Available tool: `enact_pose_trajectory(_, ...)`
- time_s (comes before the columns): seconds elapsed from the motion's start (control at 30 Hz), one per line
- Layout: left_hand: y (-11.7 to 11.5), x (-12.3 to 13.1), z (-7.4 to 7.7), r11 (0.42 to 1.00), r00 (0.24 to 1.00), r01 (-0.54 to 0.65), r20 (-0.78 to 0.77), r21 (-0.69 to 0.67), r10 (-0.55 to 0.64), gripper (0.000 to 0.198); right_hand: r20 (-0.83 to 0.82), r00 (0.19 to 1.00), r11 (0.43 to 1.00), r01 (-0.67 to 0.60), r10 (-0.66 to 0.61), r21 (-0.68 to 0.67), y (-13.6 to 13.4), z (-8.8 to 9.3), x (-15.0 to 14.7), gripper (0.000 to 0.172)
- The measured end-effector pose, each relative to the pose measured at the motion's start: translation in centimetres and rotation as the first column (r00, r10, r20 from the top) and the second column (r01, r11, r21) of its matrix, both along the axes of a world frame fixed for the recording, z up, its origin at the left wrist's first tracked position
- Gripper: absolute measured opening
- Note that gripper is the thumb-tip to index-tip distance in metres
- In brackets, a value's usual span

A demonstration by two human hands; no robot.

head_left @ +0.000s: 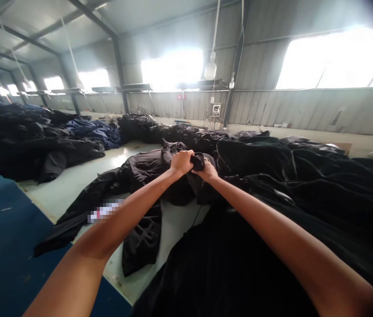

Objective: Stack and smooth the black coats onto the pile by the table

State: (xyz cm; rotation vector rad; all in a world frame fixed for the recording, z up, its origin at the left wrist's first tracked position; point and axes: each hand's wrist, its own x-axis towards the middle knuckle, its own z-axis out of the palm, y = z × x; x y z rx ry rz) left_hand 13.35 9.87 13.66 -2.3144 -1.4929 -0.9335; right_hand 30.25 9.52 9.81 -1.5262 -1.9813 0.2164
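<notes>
Both my arms reach forward over a white table (173, 224) heaped with black garments. My left hand (181, 162) is a closed fist around a bunched part of a black garment (146, 169) that lies spread across the table. My right hand (208, 171) grips the same bunch of black cloth from the right, its fingers curled into it. The two hands touch each other at the bunch. A large pile of black garments (305, 189) lies right beside my right arm.
More dark and blue garment piles (41, 136) cover a table at the left. Blue floor (4, 237) shows at the lower left. A corrugated wall with bright windows (331, 61) runs along the back, and a lamp (210, 69) hangs from the ceiling.
</notes>
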Motion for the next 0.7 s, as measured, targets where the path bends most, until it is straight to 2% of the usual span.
enact_pose_trajectory(0.07,0.4,-1.6,-0.2,0.997,0.996,0.081,-0.033,-0.012,-0.081,0.036,-0.077,0.995,0.998,0.055,-0.056,-0.014,0.5,0.3,0.9,0.057)
enact_pose_trajectory(0.17,1.7,-5.1,-1.7,0.971,0.967,0.225,-0.105,-0.086,-0.233,0.089,-0.168,0.985,0.999,0.029,-0.031,-0.013,0.7,1.3,3.7,0.051)
enact_pose_trajectory(0.23,2.7,-7.3,-3.4,0.963,0.964,0.213,-0.123,-0.163,-0.234,0.121,-0.213,0.977,1.000,-0.015,0.014,-0.001,0.4,2.0,5.7,0.050)
enact_pose_trajectory(0.27,3.1,-8.2,-4.3,0.967,0.973,0.174,-0.120,-0.187,-0.198,0.128,-0.229,0.973,0.999,-0.036,0.037,0.007,0.2,2.4,6.7,0.051)
enact_pose_trajectory(0.33,4.1,-9.2,-5.9,0.978,0.989,0.094,-0.098,-0.185,-0.114,0.129,-0.251,0.965,0.997,-0.077,0.082,0.030,-0.3,3.1,8.5,0.057)
enact_pose_trajectory(0.43,5.5,-9.4,-7.6,0.997,1.000,0.001,0.016,-0.073,0.000,0.118,-0.298,0.932,0.978,-0.181,0.204,0.105,-0.7,4.5,10.8,0.065)
enact_pose_trajectory(0.53,7.2,-8.7,-8.2,0.995,0.993,-0.078,0.084,-0.069,0.084,0.112,-0.342,0.882,0.943,-0.276,0.325,0.186,-1.4,6.2,12.9,0.066)
enact_pose_trajectory(0.7,9.9,-6.2,-8.8,0.986,0.993,-0.077,0.075,-0.146,0.088,0.092,-0.347,0.852,0.913,-0.315,0.393,0.259,-4.2,8.3,14.4,0.059)
